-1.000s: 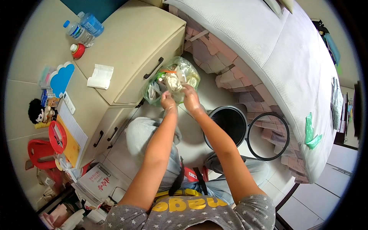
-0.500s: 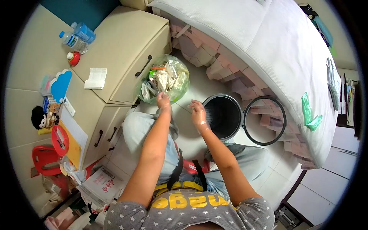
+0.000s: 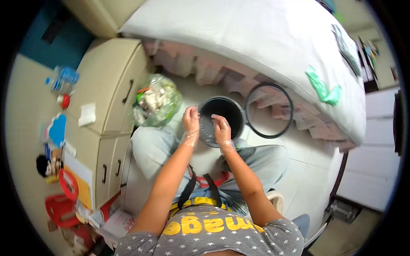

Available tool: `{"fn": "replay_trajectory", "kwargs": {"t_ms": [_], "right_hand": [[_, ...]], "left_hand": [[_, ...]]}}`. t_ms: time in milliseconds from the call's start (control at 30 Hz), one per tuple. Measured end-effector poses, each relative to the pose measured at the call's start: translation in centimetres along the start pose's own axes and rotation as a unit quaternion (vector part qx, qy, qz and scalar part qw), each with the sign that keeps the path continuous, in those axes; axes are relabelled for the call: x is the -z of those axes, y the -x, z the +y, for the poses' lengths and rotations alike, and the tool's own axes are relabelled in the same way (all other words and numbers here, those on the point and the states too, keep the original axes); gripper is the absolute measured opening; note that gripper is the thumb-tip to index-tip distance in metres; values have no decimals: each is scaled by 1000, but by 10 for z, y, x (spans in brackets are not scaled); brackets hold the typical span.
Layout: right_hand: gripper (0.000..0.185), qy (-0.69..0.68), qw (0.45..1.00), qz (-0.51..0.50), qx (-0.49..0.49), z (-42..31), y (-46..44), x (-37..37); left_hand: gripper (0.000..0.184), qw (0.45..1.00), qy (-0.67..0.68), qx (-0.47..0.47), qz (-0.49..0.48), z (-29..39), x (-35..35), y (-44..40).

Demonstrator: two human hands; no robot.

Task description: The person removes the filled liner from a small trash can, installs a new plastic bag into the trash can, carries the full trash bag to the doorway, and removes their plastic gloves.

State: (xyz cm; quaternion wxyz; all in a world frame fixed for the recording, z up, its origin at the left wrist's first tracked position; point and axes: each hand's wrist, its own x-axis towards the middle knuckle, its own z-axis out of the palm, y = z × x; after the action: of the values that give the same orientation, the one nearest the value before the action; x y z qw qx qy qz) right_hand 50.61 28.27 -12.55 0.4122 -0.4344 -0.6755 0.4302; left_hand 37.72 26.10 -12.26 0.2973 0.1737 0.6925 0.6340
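Both my hands wear clear, thin plastic gloves. My left hand (image 3: 191, 121) is at the left edge of the black trash bin (image 3: 228, 112), its fingers closed together. My right hand (image 3: 221, 129) is over the near part of the bin's opening, fingers bent inward and pinched toward the left hand. What either hand holds, if anything, is too blurred to make out. A separate-looking black ring lid (image 3: 291, 114) stands out from the bin's right side. Left of my left hand, a clear greenish plastic bag (image 3: 170, 100) full of wrappers and crumpled waste sits on the floor.
A beige drawer cabinet (image 3: 112, 81) stands at left, with bottles (image 3: 68, 76) and small items on top. The bed (image 3: 239, 30) with a ruffled skirt lies ahead, with a green plastic bag (image 3: 326, 91) on it. A red chair (image 3: 59, 209) is at lower left.
My left hand has moved from beside the waste bag to the bin, near my right hand. My right hand has moved from beside the bin to over its opening. The view has shifted.
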Motion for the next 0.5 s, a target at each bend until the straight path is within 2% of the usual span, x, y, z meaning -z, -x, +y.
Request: {"fn": "replay_trajectory", "kwargs": {"t_ms": [33,100,200,300,367,433,500], "right_hand": [[28,-6,1000,18,-21,-15,-4,21],[27,-17,997,72,3,-35,-13,62],[29,-18,983,171,64,-55,-23,138],[23,-28,960,261,97,-72,-36,221],[20,127,932,333,67,-61,-52,283],[18,318,875,358,75,-39,-77,337],[24,451,843,294,11,-11,-103,378]], "left_hand": [[21,995,49,-29,-87,14,-19,6],[24,982,74,-47,-166,47,-56,19],[27,963,70,-82,-249,72,-112,31],[30,936,71,-105,-330,94,-161,50],[31,923,78,-102,-362,101,-191,64],[32,912,81,-100,-391,106,-216,78],[32,906,89,-70,-408,109,-237,88]]}}
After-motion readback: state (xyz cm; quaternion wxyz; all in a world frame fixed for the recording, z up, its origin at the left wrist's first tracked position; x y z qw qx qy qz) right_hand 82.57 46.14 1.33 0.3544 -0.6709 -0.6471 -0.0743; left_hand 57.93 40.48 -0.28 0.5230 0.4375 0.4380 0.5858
